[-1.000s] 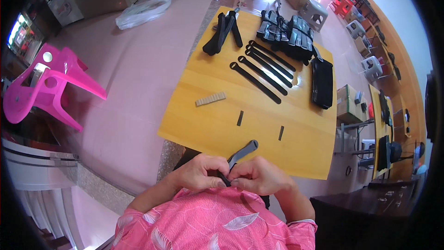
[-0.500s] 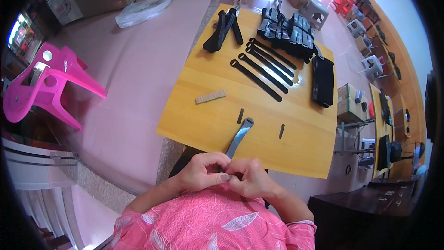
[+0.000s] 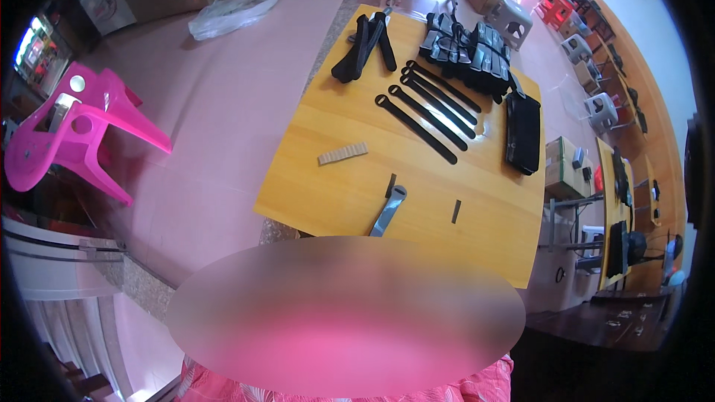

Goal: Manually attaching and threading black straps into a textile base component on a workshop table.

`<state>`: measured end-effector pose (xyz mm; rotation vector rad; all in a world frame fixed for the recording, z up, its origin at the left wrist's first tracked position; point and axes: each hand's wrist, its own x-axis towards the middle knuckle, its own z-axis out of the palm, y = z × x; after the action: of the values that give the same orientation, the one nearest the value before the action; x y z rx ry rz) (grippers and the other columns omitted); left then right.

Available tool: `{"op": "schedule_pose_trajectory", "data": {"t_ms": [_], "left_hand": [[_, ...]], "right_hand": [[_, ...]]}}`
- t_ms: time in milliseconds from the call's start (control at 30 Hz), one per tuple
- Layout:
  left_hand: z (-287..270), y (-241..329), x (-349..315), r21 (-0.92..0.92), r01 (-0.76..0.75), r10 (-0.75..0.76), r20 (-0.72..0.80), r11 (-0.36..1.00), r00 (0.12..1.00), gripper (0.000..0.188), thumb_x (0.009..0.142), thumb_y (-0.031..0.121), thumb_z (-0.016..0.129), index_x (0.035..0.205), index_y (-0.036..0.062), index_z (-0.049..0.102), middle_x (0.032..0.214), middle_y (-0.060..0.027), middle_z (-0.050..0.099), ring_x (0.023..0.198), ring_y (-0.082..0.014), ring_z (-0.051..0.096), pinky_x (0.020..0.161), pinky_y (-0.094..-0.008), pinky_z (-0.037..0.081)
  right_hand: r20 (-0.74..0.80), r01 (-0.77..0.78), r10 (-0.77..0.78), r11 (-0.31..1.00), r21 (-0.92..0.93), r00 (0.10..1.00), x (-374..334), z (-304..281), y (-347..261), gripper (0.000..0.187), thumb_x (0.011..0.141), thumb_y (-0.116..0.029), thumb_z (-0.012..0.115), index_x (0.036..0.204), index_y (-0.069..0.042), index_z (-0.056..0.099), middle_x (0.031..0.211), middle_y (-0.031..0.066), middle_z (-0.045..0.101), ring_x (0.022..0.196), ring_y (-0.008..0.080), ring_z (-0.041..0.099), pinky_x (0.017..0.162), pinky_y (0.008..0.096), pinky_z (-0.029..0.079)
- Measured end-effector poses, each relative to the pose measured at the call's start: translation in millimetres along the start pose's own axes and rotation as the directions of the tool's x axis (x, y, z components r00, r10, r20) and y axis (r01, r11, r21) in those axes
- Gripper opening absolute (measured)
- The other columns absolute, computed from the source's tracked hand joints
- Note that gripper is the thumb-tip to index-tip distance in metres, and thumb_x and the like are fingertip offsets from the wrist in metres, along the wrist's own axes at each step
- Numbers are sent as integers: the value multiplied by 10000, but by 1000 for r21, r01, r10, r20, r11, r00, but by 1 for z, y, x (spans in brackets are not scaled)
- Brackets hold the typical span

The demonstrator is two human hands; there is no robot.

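Note:
A grey-black strap [image 3: 388,213] with a slotted, rounded end juts over the table's near edge, its glossy side up. Its lower part runs into a blurred oval that covers both my hands, so neither my left hand's nor my right hand's fingers can be made out. Beside the slotted end lies a small dark strip [image 3: 390,182], partly overlapped by it. Another small dark strip [image 3: 456,211] lies to the right. Farther off, several black straps with looped ends [image 3: 417,129] lie side by side at a slant.
The wooden table [image 3: 298,186] also holds a ridged tan strip [image 3: 342,153], folded black straps [image 3: 361,48], bundled black straps [image 3: 465,52] and a black stack [image 3: 523,134]. A pink plastic stool [image 3: 89,123] stands left. A clear plastic bag [image 3: 232,15] lies on the floor.
The strap's slotted end has shifted slightly left against the table, now meeting the small strip. My hands, seen pinching at the strap's lower end before, are now blurred over.

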<state>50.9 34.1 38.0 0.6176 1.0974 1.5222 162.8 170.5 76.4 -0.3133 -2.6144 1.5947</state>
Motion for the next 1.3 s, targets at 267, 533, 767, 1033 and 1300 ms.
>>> {"op": "schedule_pose_trajectory", "data": {"t_ms": [267,533,767,1033,1300], "left_hand": [[3,-6,0,-114,18,-33,-134,993,990,426,713,-194,401,1099,-48,506,1036,-88,569,952,-138,583,838,-272,484],[-6,10,-22,192,68,-30,-194,979,981,145,968,166,543,930,30,576,763,10,555,687,-67,505,616,-226,432],[-5,18,-24,114,200,-200,-11,973,980,235,980,208,556,842,18,578,703,-2,571,598,-60,528,542,-217,438],[-32,-11,-39,-27,293,-292,-184,956,938,156,957,98,547,862,7,632,760,-48,644,636,-82,602,541,-220,470],[-3,15,-16,113,122,-116,-55,986,992,235,983,148,523,784,38,582,655,28,522,575,-34,457,514,-219,369]], "right_hand": [[64,-166,163,985,50,985,7,-12,-5,82,687,-52,650,698,20,611,608,138,587,553,207,597,530,333,471],[92,-161,142,952,261,986,10,-16,-13,94,748,-52,612,780,35,627,622,87,572,620,116,550,555,307,458],[143,-305,279,927,217,950,14,-19,-6,108,723,-46,561,758,37,621,627,75,589,609,128,561,540,300,450],[-245,-55,80,993,108,966,19,-90,3,79,749,-14,526,730,9,598,615,68,542,584,163,554,531,298,445],[260,292,-191,853,-433,946,19,-36,-35,302,770,-274,751,837,-19,604,787,143,574,771,322,625,652,394,509]]}}
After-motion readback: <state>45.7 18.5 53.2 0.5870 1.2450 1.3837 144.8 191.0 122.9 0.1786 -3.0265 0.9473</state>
